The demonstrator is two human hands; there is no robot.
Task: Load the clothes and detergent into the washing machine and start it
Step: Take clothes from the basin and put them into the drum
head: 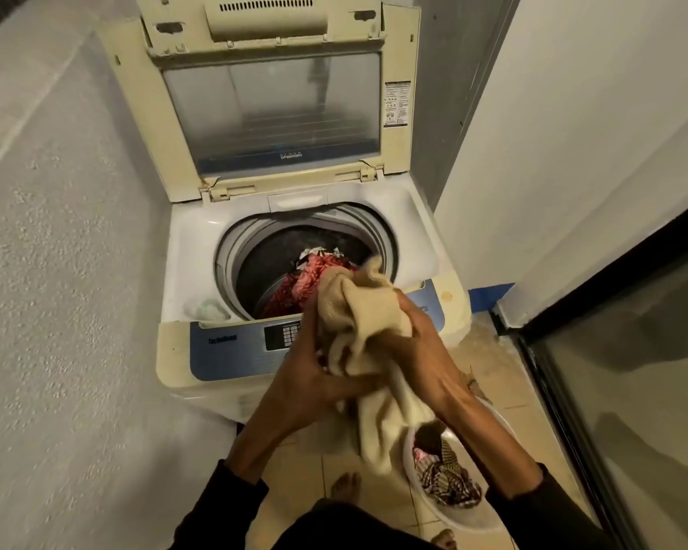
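Along the left side of the frame runs a rough grey wall (pixel 56 232), and just beside it stands the washing machine (pixel 183 351), filling the middle of the frame. Its lid (pixel 271 113) is tipped up and back toward the upper middle, its window facing me. Below the lid the drum (pixel 255 279) is open, and a red patterned garment (pixel 314 279) lies inside it with a bit of white-and-dark cloth above it. At the near edge of the machine is the blue control panel (pixel 223 351) with a dark button block partly hidden by my hands. My left hand (pixel 314 375) is in the lower middle, fingers curled into the underside of a cream cloth (pixel 358 311); my right hand (pixel 418 351) is just to the right of it, grasping the same cloth from the top. The cloth is bunched between the two hands, over the front rim of the machine, its upper fold reaching the right edge of the drum opening and its lower end hanging down toward the floor. Below and right of my right arm sits a white basin (pixel 465 522) on the tiled floor (pixel 334 470), holding checked and dark clothes (pixel 445 478). My bare foot (pixel 346 486) shows left of the basin. At the far right is a white wall (pixel 572 152) and a dark-framed glass door (pixel 632 391).
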